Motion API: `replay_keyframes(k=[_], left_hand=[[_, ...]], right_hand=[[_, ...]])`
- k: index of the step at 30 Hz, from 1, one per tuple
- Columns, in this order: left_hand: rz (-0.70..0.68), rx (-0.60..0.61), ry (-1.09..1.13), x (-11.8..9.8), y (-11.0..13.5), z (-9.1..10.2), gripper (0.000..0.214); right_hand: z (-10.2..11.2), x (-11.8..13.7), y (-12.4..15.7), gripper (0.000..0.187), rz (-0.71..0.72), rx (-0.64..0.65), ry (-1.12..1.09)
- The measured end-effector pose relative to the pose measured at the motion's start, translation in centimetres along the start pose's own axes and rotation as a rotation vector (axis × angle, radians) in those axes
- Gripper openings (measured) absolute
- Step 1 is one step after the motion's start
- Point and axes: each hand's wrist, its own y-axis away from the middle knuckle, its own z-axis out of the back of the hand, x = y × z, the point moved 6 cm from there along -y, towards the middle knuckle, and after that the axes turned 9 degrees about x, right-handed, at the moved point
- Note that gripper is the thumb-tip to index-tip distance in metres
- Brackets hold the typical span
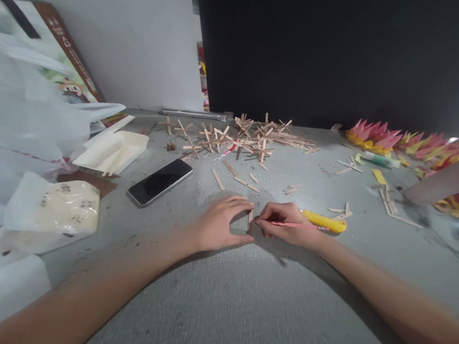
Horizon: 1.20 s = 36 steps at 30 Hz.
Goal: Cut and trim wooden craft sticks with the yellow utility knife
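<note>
My left hand (218, 224) pinches a short wooden stick (250, 217) between thumb and forefinger, holding it down on the grey table (238, 307). My right hand (288, 224) is closed around a thin pink pencil (302, 225), with its tip at the stick. A yellow utility knife (326, 222) lies just behind my right hand. A heap of glued wooden stick crosses (242, 137) lies further back at the centre.
A black phone (160, 181) lies left of my hands. White plastic bags (17, 129) and a pale packet (61, 207) crowd the left. Pink and yellow folded paper pieces (409, 142), a glue tube (379, 160) and loose sticks (388, 205) lie at the right. A dark panel stands behind.
</note>
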Motion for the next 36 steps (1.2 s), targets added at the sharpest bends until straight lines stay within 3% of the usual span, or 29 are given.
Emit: replay_keyframes(k=[22, 36], left_hand=[[0.038, -0.001, 0.014, -0.09, 0.01, -0.03, 0.072], [0.029, -0.018, 0.022, -0.07, 0.01, -0.04, 0.071]], right_hand=[[-0.39, -0.38, -0.62, 0.028, -0.038, 0.068, -0.054], [-0.13, -0.85, -0.70, 0.027, -0.073, 0.044, -0.024]])
